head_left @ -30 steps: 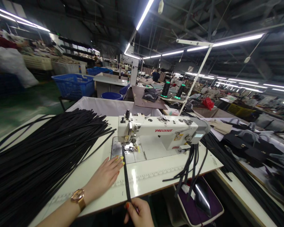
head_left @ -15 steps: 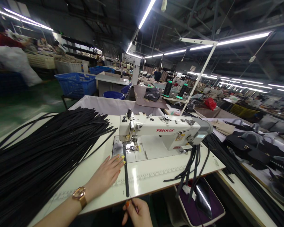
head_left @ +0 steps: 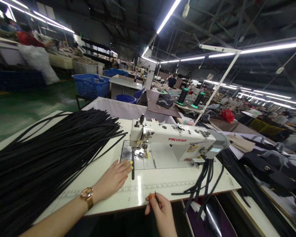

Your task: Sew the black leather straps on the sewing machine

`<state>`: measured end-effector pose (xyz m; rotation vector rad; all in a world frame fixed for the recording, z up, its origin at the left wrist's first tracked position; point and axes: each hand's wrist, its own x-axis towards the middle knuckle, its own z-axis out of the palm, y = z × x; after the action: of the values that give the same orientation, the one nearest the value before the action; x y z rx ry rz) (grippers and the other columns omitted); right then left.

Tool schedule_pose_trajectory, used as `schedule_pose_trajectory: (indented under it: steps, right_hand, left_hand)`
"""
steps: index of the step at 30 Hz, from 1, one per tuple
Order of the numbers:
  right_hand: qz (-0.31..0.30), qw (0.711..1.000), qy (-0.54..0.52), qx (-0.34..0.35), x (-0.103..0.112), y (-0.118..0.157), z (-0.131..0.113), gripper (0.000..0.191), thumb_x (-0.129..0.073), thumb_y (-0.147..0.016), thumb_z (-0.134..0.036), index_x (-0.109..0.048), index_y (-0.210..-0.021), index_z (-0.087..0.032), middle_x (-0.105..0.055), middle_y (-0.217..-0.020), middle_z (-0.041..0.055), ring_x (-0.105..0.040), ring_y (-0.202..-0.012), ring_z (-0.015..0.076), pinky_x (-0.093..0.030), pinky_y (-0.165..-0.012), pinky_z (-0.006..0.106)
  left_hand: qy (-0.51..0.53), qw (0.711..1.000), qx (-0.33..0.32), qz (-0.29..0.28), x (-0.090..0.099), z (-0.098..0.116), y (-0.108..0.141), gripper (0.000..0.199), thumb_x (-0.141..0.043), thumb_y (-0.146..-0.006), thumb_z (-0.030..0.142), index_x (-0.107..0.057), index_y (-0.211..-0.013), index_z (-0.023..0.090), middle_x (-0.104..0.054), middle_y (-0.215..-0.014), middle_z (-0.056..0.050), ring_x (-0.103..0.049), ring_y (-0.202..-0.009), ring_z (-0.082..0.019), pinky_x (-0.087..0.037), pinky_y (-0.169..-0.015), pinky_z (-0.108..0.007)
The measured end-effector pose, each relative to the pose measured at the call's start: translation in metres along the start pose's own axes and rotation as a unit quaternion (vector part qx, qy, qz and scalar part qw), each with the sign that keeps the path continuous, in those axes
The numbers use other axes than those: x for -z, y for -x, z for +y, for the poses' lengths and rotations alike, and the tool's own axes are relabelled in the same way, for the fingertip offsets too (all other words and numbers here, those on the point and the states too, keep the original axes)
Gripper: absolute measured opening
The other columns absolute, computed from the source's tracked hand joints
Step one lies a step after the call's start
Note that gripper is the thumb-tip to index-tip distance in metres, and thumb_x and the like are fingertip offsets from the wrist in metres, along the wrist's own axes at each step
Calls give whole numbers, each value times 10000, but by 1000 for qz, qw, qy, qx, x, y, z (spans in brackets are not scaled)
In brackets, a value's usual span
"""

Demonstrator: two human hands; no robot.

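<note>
My left hand [head_left: 114, 177], with a watch on its wrist, lies flat on the white table with fingers stretched towards a short black strip [head_left: 133, 168]. Its fingertips are at the strip's left edge. The strip's far end runs under the needle area of a white sewing machine [head_left: 172, 138]. At the table's front edge my right hand [head_left: 159, 209] is closed around a thin, dark pointed tool [head_left: 157, 198]; what kind of tool is unclear. A large pile of black strips [head_left: 51, 158] covers the left of the table.
More black strips [head_left: 204, 177] hang over the front edge at the machine's right end. Two black thread spools [head_left: 182, 96] stand behind the machine. A blue basket [head_left: 91, 86] is at the back left. Black bags [head_left: 263, 164] lie at the right. People are seated far back.
The strip has fed away from me, so less of it shows in front of the machine. My right hand has moved right and slightly up. The whole view has shifted a little.
</note>
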<state>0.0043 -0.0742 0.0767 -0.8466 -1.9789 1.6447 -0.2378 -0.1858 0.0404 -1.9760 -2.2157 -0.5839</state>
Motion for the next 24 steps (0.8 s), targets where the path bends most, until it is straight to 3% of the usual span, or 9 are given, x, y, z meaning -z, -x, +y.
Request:
schedule_pose_trajectory:
  steps: [13, 24]
  right_hand:
    - [-7, 999, -42, -27, 5, -18, 20, 475, -568, -864, -610, -675, -788, -153, -581, -482, -14, -489, -510, 146, -388, -654, 295]
    - [-20, 998, -57, -25, 8, -21, 26, 459, -572, -875, -586, -690, -779, -153, -594, -472, -9, -511, -521, 155, -405, -679, 299]
  left_hand:
    - [7, 1000, 22, -10, 6, -6, -13, 394, -406, -985, 249, -539, -1355, 277, -525, -1439, -34, -436, -1354, -236, -272, -1163, -504]
    - [-1, 1000, 16, -8, -3, -19, -18, 394, -408, -987, 280, -529, -1363, 281, -522, -1443, -35, -424, -1363, -231, -231, -1174, -492]
